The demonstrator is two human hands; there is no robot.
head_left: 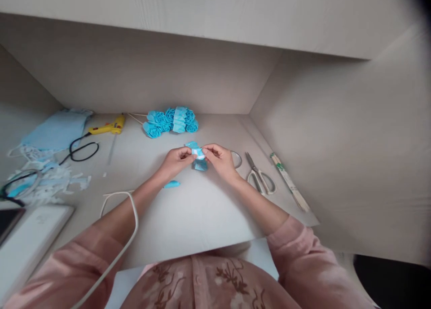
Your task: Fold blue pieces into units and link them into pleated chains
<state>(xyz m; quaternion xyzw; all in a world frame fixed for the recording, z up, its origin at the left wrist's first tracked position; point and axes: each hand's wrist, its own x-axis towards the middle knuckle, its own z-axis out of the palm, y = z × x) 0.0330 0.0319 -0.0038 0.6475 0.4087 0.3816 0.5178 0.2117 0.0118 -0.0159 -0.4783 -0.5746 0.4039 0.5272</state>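
Over the middle of the work surface, my left hand point(179, 160) and my right hand point(219, 160) pinch a small blue-and-white strip point(200, 165) of thin material between thumbs and fingertips. Parts of the strip stick out above and hang below the fingers. Behind the hands lies a bunch of blue handmade roses point(164, 122) with thin sticks pointing left. A small blue piece point(172, 184) on a thin stick rests beside my left forearm. Scissors point(260, 178) with pale handles lie right of my right hand, and a ring-shaped roll point(237, 158) is partly hidden behind it.
A yellow glue gun point(107, 127) with a black cord lies at the back left, beside blue face masks point(55, 129) and scraps point(57, 183). Packaged wooden sticks point(289, 182) lie at right. A white cable point(135, 215) crosses my left arm. Cardboard walls point(336, 143) enclose the surface.
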